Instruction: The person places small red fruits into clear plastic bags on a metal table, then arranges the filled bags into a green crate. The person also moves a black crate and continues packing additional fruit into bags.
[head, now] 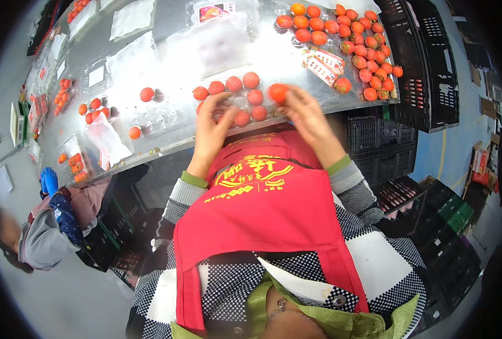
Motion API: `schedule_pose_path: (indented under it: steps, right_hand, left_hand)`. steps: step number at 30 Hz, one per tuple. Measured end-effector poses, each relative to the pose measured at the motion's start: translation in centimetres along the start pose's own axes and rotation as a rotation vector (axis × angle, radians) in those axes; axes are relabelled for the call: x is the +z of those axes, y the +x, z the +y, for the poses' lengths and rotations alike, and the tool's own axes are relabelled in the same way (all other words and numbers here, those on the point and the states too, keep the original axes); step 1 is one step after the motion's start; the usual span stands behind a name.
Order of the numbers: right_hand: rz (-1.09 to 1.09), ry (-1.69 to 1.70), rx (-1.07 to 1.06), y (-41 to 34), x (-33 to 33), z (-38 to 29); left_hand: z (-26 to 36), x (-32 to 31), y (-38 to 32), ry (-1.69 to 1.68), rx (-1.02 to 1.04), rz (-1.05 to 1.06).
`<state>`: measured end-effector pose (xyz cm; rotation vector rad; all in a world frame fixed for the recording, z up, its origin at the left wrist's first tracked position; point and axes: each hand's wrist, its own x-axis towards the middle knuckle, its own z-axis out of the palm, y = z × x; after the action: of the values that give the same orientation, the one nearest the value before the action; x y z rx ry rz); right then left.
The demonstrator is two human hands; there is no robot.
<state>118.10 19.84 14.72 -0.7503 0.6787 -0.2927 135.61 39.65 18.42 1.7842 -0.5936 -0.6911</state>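
Just in front of me, a clear plastic tray (239, 101) holds several orange-red round fruits that look like persimmons or tomatoes. Over its left part is my left hand (215, 123), fingers spread at the fruits; whether it grips one is hidden. My right hand (304, 116) holds a single red-orange fruit (278, 93) by its fingertips at the tray's right end. A loose pile of fruits (372, 55) lies at the right of the metal table, with printed strips (323, 65) beside it. Another clear tray (160, 120), on the left, has a few fruits.
White padded sheets (210, 42) lie on the metal table (166, 148). Black plastic crates (429, 63) stand against its right end, more crates (380, 131) beneath. At the lower left is a co-worker with blue gloves (49, 181) near filled trays (76, 165).
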Motion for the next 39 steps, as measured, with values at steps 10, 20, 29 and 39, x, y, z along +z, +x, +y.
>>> schedule_pose_path:
  steps: [10,20,29,39]
  right_hand:
    - [0.343,-0.286,-0.328,2.2,-5.3,-5.3]
    - [-0.521,-1.589,-0.748,3.4,4.4,-2.3]
    - [-0.129,-1.686,-0.607,-0.1,3.9,2.2]
    - [-0.094,-1.032,-0.452,0.1,2.4,2.5]
  left_hand:
    - [-4.2,-2.7,-3.2,-0.283,-0.219,0.352]
    - [-3.5,-2.2,-4.5,-0.262,-0.214,0.251]
    - [-3.8,-2.5,-4.9,-0.289,-0.224,0.25]
    - [-2.9,-2.2,-3.3,-0.254,-0.212,0.119]
